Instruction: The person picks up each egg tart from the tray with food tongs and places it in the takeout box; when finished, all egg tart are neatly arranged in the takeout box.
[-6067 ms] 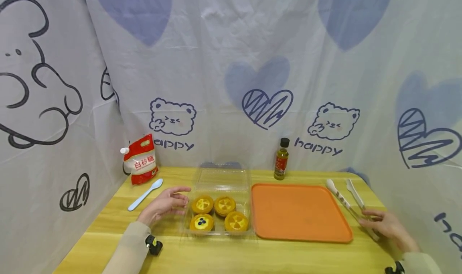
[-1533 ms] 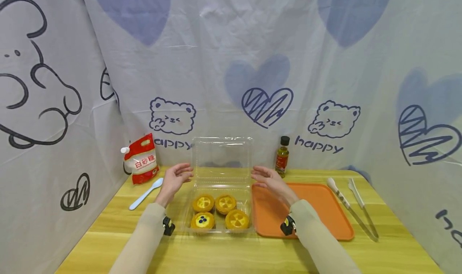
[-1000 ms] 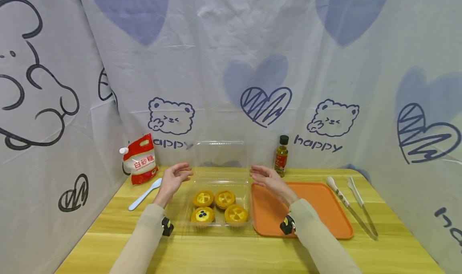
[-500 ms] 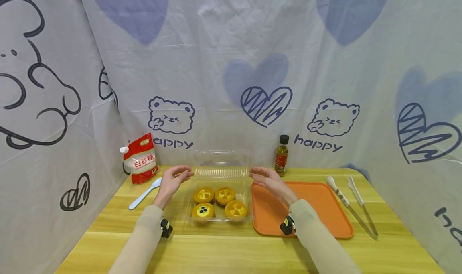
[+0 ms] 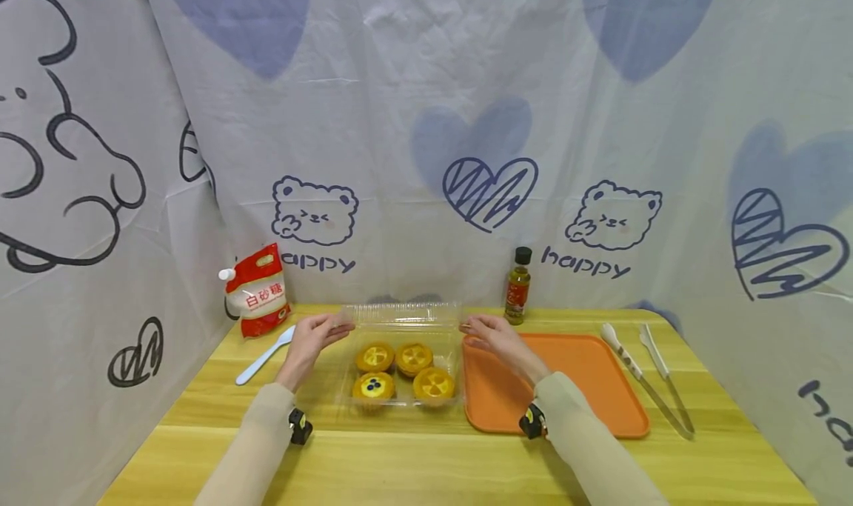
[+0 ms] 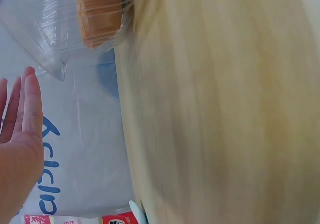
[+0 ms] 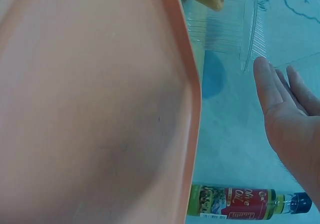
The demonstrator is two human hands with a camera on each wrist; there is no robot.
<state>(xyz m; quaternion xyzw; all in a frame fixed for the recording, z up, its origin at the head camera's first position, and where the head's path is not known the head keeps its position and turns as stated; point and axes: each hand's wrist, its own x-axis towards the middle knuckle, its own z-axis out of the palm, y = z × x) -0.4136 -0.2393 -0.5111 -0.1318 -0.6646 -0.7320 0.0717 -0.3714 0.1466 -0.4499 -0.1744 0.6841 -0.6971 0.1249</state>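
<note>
A clear plastic hinged box stands mid-table, holding several egg tarts; the front-left one has dark berries on top. The box's lid is raised at the back and slants, its ribbed edge uppermost in the head view. My left hand is at the lid's left side, fingers nearly straight and fingertips by a corner. On the opposite side my right hand has extended fingers at the lid's edge. Whether the fingertips press on the plastic is hard to tell.
An orange tray lies right of the box, beneath my right forearm. Tongs rest beyond it. An olive oil bottle stands behind the tray. At left are a red-and-white sugar bag and a light blue spoon.
My right hand has left the tongs and come to the lid. The lid rose upright, then its top edge dropped lower in view. The box has slid slightly back.
</note>
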